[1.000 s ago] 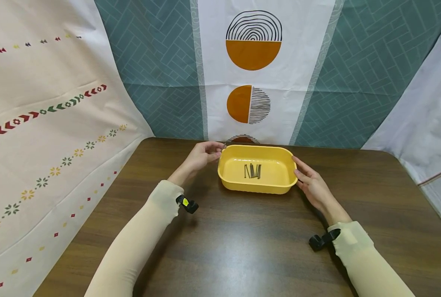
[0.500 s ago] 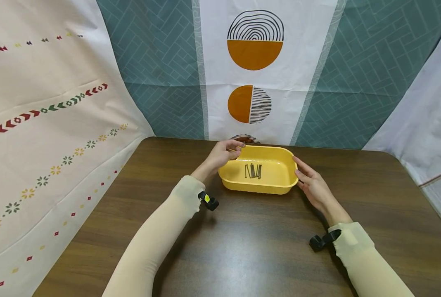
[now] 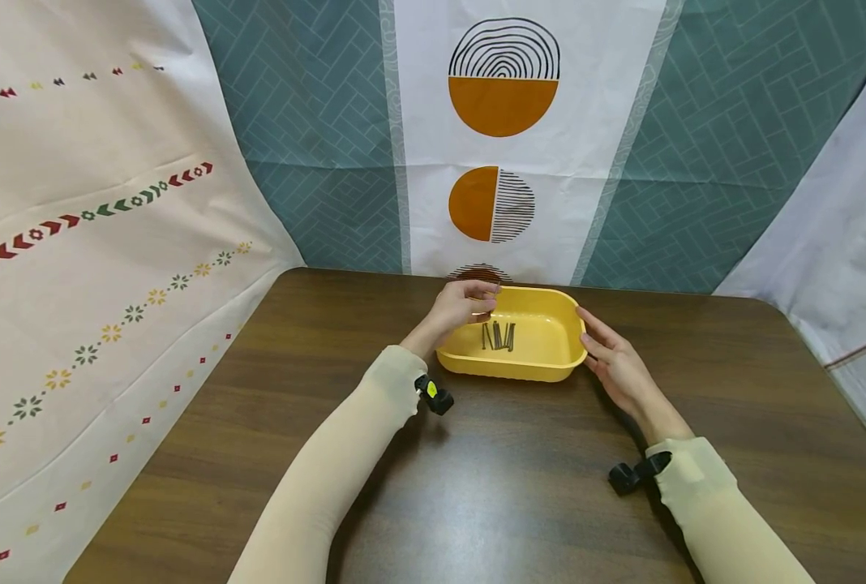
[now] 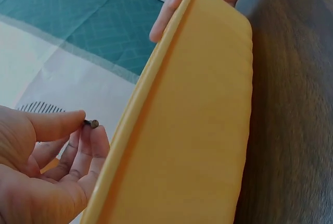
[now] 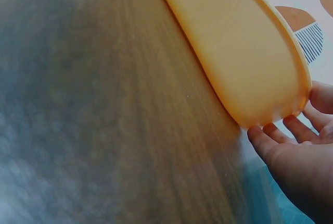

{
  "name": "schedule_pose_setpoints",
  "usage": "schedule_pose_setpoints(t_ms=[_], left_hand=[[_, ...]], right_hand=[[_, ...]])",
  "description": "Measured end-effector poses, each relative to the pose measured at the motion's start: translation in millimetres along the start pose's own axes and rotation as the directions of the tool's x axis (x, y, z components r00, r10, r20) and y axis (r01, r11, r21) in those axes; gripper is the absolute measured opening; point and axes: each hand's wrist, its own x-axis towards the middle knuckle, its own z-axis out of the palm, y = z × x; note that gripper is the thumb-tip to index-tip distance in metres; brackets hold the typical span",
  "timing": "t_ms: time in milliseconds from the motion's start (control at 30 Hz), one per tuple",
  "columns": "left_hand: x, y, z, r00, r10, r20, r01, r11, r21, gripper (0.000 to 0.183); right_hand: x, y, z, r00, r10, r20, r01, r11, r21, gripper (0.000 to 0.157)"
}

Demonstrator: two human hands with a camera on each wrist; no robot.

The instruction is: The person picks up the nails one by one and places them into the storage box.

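A yellow plastic tray (image 3: 550,373) lies at the back of the table with several thin dark nails (image 3: 499,337) on its floor. My left hand (image 3: 458,308) is over the tray's left part, hiding that corner. In the left wrist view, its thumb and fingertips pinch a nail (image 4: 92,123), whose round head shows. Around the tray's right end, my right hand (image 3: 619,365) holds the rim and outer wall. The right wrist view shows the fingertips (image 5: 257,133) spread against that wall.
The brown wooden table (image 3: 520,478) extends in front of the tray. Patterned cloth (image 3: 316,162) hangs close behind the table's back edge. A pale printed cloth (image 3: 112,284) borders the left side, and white cloth (image 3: 842,211) the right.
My left hand has moved right, from beside the tray's left rim to over its inside, carrying the pinched nail. The right hand and the tray stay almost where they were.
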Motion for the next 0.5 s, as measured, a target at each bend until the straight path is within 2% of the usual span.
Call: schedule_pose_setpoints(t_ms=[267, 500], left_hand=[[8.8, 0.0, 20.8, 1.0, -0.017, 0.003, 0.017, 0.999, -0.039, 0.033], [14.6, -3.3, 37.7, 0.999, -0.045, -0.016, 0.045, 0.998, -0.048, 0.027]], right_hand=[[-0.7, -0.9, -1.3, 1.0, -0.005, -0.004, 0.005, 1.0, 0.006, 0.061], [0.5, -0.1, -1.3, 1.0, 0.0, 0.003, 0.0, 1.0, 0.005, 0.061]])
